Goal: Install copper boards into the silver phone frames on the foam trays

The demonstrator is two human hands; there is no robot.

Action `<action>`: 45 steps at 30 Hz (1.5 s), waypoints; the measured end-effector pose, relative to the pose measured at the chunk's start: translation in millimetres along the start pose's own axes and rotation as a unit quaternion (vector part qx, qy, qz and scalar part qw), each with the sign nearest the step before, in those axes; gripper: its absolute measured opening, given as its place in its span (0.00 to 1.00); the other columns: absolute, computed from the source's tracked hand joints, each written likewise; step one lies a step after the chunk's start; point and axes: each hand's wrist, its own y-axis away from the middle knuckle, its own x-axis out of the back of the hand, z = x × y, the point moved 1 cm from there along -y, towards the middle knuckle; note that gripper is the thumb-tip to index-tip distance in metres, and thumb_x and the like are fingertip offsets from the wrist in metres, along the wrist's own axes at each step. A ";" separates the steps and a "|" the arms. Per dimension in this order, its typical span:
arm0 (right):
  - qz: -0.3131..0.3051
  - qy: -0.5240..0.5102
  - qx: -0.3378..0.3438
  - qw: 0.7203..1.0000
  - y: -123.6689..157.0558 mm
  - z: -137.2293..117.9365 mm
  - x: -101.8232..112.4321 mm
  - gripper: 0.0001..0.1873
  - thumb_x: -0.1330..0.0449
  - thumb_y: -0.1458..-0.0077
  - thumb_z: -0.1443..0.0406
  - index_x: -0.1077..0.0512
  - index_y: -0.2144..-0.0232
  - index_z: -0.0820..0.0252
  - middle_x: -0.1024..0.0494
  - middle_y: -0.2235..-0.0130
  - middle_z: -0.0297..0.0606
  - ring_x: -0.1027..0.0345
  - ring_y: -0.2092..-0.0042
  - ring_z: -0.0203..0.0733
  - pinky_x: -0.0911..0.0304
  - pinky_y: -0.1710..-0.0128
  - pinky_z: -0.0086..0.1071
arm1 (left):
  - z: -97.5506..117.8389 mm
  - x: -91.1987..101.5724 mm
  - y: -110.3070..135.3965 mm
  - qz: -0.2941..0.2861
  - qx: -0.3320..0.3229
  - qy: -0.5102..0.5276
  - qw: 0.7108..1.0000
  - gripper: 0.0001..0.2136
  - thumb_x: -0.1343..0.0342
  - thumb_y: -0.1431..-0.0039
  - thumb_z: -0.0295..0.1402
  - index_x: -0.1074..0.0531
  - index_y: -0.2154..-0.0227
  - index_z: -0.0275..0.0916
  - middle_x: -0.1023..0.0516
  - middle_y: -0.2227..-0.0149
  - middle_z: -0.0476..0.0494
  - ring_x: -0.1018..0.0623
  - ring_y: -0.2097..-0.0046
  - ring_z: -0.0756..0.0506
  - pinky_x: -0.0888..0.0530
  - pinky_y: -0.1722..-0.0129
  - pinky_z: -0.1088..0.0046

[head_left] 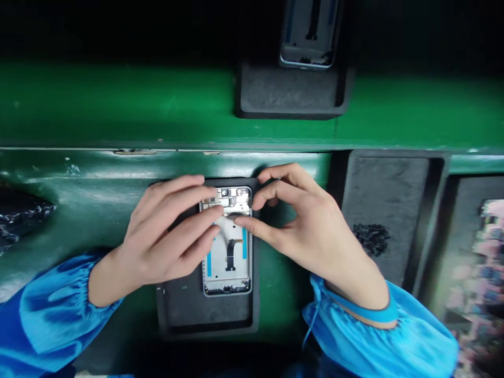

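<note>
The fingers of the left hand [199, 212] lie long and flat over the upper part of a phone frame [228, 268], and they do not close around it. The right hand [315, 236] stays half open: its thumb [244, 224] touches the phone frame near the middle, and its index finger [275, 189] bends above the top right corner, but I cannot tell if this hold is firm. The phone frame lies with its inner side up, showing a circuit board [230, 199] at the top and a black flex cable [230, 254] below. It sits in a dark foam tray [205, 312] on the green surface [118, 110]. Near the far edge of the surface, another phone frame [309, 34] rests at a second foam tray [293, 94]. To the right, a third foam tray [388, 194] holds dark crumbs [372, 239]. Blue sleeves [51, 315] gather at the wrists.
</note>
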 end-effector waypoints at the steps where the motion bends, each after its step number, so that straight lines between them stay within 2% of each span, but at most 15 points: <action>1: -0.006 -0.008 -0.005 1.000 0.0 0.0 1.6 0.13 0.29 0.43 0.55 0.25 0.67 0.56 0.25 0.53 0.44 0.26 0.50 0.51 0.26 0.55 0.40 | -2.6 -3.7 0.0 0.003 0.001 -0.008 1.000 0.13 0.34 0.39 0.26 0.23 0.52 0.36 0.20 0.46 0.33 0.21 0.40 0.32 0.20 0.43 0.51; 6: -0.001 -0.028 -0.016 0.999 -1.9 0.5 3.4 0.09 0.31 0.41 0.59 0.25 0.67 0.56 0.24 0.54 0.43 0.26 0.52 0.49 0.27 0.58 0.39 | -6.8 -14.0 4.1 -0.015 0.015 -0.024 0.999 0.13 0.36 0.36 0.28 0.24 0.50 0.40 0.25 0.38 0.34 0.26 0.34 0.32 0.22 0.41 0.49; 12: -0.002 -0.040 -0.025 0.999 -3.1 2.3 1.8 0.12 0.30 0.42 0.56 0.25 0.68 0.56 0.24 0.55 0.43 0.26 0.53 0.48 0.28 0.65 0.35 | -6.8 -14.1 6.7 -0.034 0.020 -0.030 0.999 0.12 0.37 0.35 0.27 0.24 0.50 0.41 0.22 0.41 0.34 0.22 0.39 0.34 0.21 0.44 0.50; 16: -0.004 -0.038 -0.022 0.999 -3.7 3.5 2.1 0.13 0.31 0.41 0.55 0.25 0.68 0.56 0.24 0.55 0.43 0.26 0.53 0.48 0.29 0.64 0.36 | -7.1 -14.9 6.8 -0.040 0.017 -0.032 0.999 0.13 0.37 0.35 0.26 0.24 0.49 0.39 0.21 0.41 0.33 0.20 0.41 0.34 0.20 0.44 0.50; 20: -0.013 -0.036 -0.026 0.999 -3.8 3.6 2.7 0.13 0.32 0.40 0.54 0.25 0.67 0.56 0.24 0.53 0.43 0.28 0.59 0.44 0.29 0.63 0.37 | -7.7 -15.1 6.6 -0.041 0.018 -0.024 0.999 0.15 0.38 0.35 0.27 0.25 0.46 0.38 0.21 0.41 0.31 0.21 0.41 0.33 0.21 0.43 0.50; 26: -0.015 -0.042 -0.034 0.998 -2.5 3.5 1.0 0.13 0.28 0.44 0.56 0.26 0.64 0.56 0.26 0.53 0.40 0.32 0.65 0.39 0.29 0.64 0.38 | -7.6 -15.1 5.4 -0.043 0.021 -0.020 0.999 0.17 0.37 0.36 0.28 0.25 0.45 0.36 0.21 0.41 0.30 0.21 0.41 0.32 0.21 0.43 0.50; 45: -0.001 -0.055 -0.064 0.996 -5.5 -0.7 -2.7 0.12 0.29 0.46 0.60 0.27 0.69 0.57 0.27 0.56 0.39 0.33 0.67 0.37 0.33 0.68 0.34 | -2.9 -15.1 2.2 -0.039 0.064 -0.021 0.997 0.12 0.38 0.35 0.28 0.25 0.49 0.40 0.21 0.42 0.36 0.20 0.44 0.35 0.23 0.46 0.52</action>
